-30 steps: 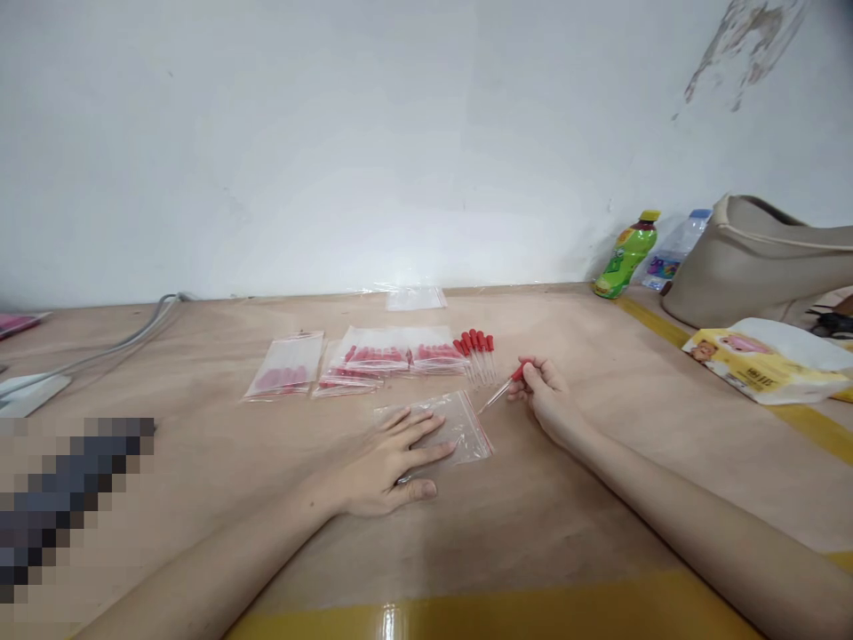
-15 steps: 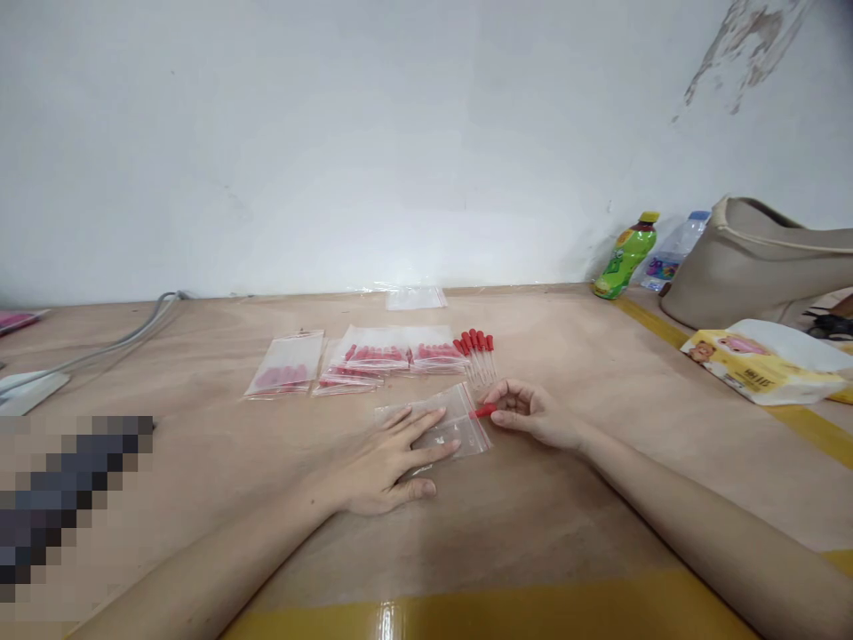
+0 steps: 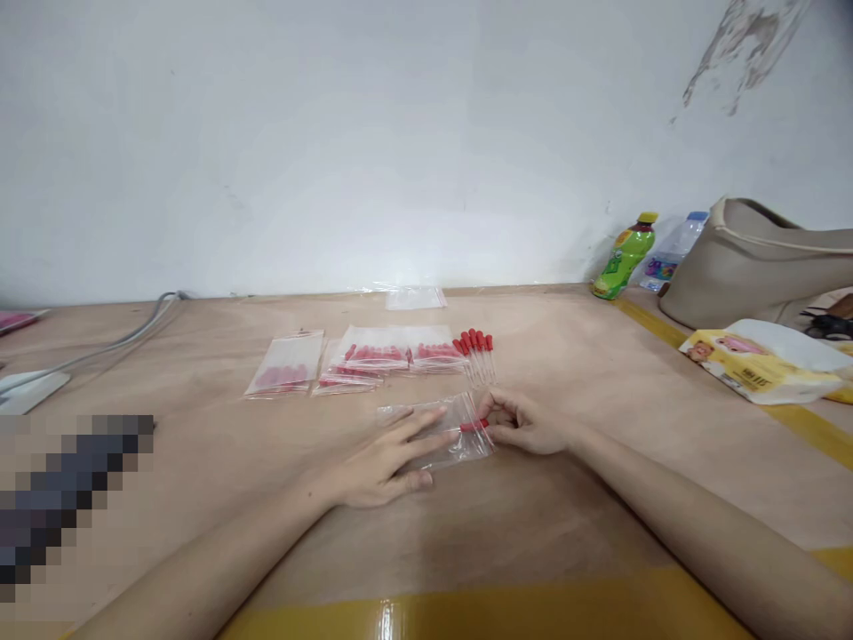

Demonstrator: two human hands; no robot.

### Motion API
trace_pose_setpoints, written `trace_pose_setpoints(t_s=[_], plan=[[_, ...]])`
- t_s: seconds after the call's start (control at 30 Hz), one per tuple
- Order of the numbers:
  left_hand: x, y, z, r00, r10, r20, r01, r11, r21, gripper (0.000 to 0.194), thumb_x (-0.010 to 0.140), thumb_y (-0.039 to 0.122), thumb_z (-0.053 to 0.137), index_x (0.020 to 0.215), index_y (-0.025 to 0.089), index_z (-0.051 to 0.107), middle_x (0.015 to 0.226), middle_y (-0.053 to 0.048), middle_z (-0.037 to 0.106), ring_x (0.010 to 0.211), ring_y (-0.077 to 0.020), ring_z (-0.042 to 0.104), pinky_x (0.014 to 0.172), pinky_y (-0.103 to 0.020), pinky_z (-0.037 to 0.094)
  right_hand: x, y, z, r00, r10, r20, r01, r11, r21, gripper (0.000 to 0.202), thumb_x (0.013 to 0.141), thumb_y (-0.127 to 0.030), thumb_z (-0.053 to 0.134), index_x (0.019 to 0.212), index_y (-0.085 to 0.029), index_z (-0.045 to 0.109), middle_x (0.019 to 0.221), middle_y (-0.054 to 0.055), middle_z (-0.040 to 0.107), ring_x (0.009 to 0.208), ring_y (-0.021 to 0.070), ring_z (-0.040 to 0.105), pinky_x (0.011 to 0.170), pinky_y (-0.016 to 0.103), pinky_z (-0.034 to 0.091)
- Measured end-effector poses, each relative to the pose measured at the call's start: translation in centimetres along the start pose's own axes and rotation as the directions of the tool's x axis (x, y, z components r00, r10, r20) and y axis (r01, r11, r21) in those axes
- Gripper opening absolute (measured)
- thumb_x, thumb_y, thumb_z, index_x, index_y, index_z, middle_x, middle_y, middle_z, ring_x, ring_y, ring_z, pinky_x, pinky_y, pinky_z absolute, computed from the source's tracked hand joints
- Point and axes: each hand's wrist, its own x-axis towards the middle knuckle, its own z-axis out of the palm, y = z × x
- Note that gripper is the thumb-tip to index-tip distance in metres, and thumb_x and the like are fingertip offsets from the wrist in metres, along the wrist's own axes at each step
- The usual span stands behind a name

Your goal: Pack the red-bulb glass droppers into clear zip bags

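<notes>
My left hand (image 3: 386,458) lies spread over a clear zip bag (image 3: 443,455), pressing it to the table. At the bag's right end, my right hand (image 3: 530,421) pinches a dropper (image 3: 474,426) by its red rubber bulb. Much of the dropper is inside the bag, its tip pointing left under my left fingers. Just beyond my right hand lie several loose droppers (image 3: 474,342) with red bulbs and clear glass stems. Left of them, filled zip bags (image 3: 377,356) overlap one another, with red bulbs showing through. One more filled bag (image 3: 285,363) lies at their left.
Flat bags (image 3: 417,299) lie against the wall. On the right are a green bottle (image 3: 625,258), a clear bottle (image 3: 674,253), a beige bag (image 3: 739,267) and a yellow tissue pack (image 3: 760,369). A grey cable (image 3: 143,331) runs along the left.
My right hand has pushed the dropper further left into the bag, so its red bulb now lies mostly within the mouth. The bag's right end has shifted slightly toward me.
</notes>
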Motion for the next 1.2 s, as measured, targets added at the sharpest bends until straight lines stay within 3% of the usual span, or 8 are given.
trace_pose_setpoints(t_s=[0.23,0.37,0.57,0.87,0.97,1.03,1.13,1.2], plan=[[-1.4,-1.6,-0.1,0.982,-0.148,-0.119,0.138,0.986,-0.093,0.056,0.084,0.040,0.051,0.133,0.025,0.032,0.135,-0.007,0.039,0.122,-0.0242,0.038,0.100,-0.041,0.034,0.1,0.0,-0.6,0.997,-0.054,-0.046,0.045,0.982,-0.186,0.016,0.072,-0.030,0.062,0.080,-0.017,0.055,0.074,-0.002,0.056,0.059,0.0070,0.048,0.051,0.017,0.037],[-1.7,-1.7,0.5,0.984,-0.108,-0.138,0.095,0.990,-0.101,0.049,0.084,0.039,0.052,0.128,0.023,0.039,0.131,-0.007,0.044,0.120,-0.0229,0.040,0.100,-0.039,0.034,0.3,0.0,-0.3,0.998,-0.037,-0.055,0.021,0.963,-0.270,0.016,0.071,-0.033,0.062,0.078,-0.018,0.062,0.062,-0.003,0.053,0.051,0.0073,0.043,0.046,0.018,0.034],[-1.7,-1.5,0.7,0.979,-0.096,-0.181,0.071,0.988,-0.140,0.041,0.083,0.038,0.051,0.120,0.022,0.043,0.129,-0.008,0.046,0.118,-0.0238,0.042,0.098,-0.039,0.036,0.6,0.8,0.4,0.985,-0.160,-0.065,0.116,0.889,-0.444,0.016,0.074,-0.033,0.060,0.076,-0.020,0.068,0.082,0.003,0.057,0.066,0.0110,0.050,0.054,0.021,0.039],[-1.7,-1.2,0.4,0.983,-0.073,-0.166,0.052,0.991,-0.126,0.021,0.085,0.034,0.050,0.099,0.019,0.049,0.128,-0.009,0.046,0.118,-0.0214,0.043,0.096,-0.035,0.037,0.2,-0.2,0.2,0.975,-0.187,0.120,0.222,0.824,-0.521,0.022,0.083,-0.025,0.048,0.092,-0.023,0.068,0.100,0.006,0.057,0.093,0.0165,0.051,0.082,0.032,0.041],[-1.7,-1.3,0.4,0.985,-0.062,-0.160,0.042,0.991,-0.124,0.020,0.086,0.034,0.048,0.099,0.019,0.050,0.128,-0.009,0.045,0.118,-0.0212,0.043,0.096,-0.035,0.036,0.2,-0.2,-0.5,0.990,-0.141,-0.002,0.124,0.878,-0.462,0.021,0.079,-0.031,0.052,0.090,-0.021,0.067,0.091,0.005,0.060,0.080,0.0146,0.054,0.072,0.029,0.044],[-1.6,-1.4,0.2,0.987,-0.054,-0.152,0.036,0.992,-0.119,0.021,0.086,0.035,0.048,0.099,0.019,0.051,0.129,-0.009,0.045,0.118,-0.0213,0.043,0.097,-0.035,0.036,0.5,0.1,-1.6,0.977,-0.055,-0.205,-0.032,0.917,-0.397,0.021,0.074,-0.035,0.057,0.084,-0.019,0.067,0.075,0.002,0.061,0.064,0.0122,0.053,0.058,0.024,0.044],[-1.2,-1.7,-0.1,0.993,-0.029,-0.116,0.016,0.994,-0.112,0.022,0.086,0.035,0.047,0.100,0.019,0.052,0.129,-0.010,0.046,0.119,-0.0207,0.043,0.097,-0.035,0.037,1.5,0.7,-4.0,0.820,-0.021,-0.572,-0.209,0.920,-0.332,0.019,0.066,-0.034,0.062,0.074,-0.017,0.063,0.060,0.000,0.059,0.053,0.0103,0.048,0.048,0.021,0.039],[-0.9,-2.1,-0.2,0.994,-0.011,-0.110,0.001,0.996,-0.086,0.023,0.087,0.035,0.047,0.102,0.019,0.054,0.129,-0.009,0.046,0.121,-0.0207,0.040,0.100,-0.036,0.034,2.6,1.1,-5.6,0.711,-0.059,-0.701,-0.274,0.895,-0.353,0.018,0.063,-0.032,0.063,0.070,-0.016,0.061,0.060,0.001,0.059,0.052,0.0103,0.048,0.048,0.021,0.038]])
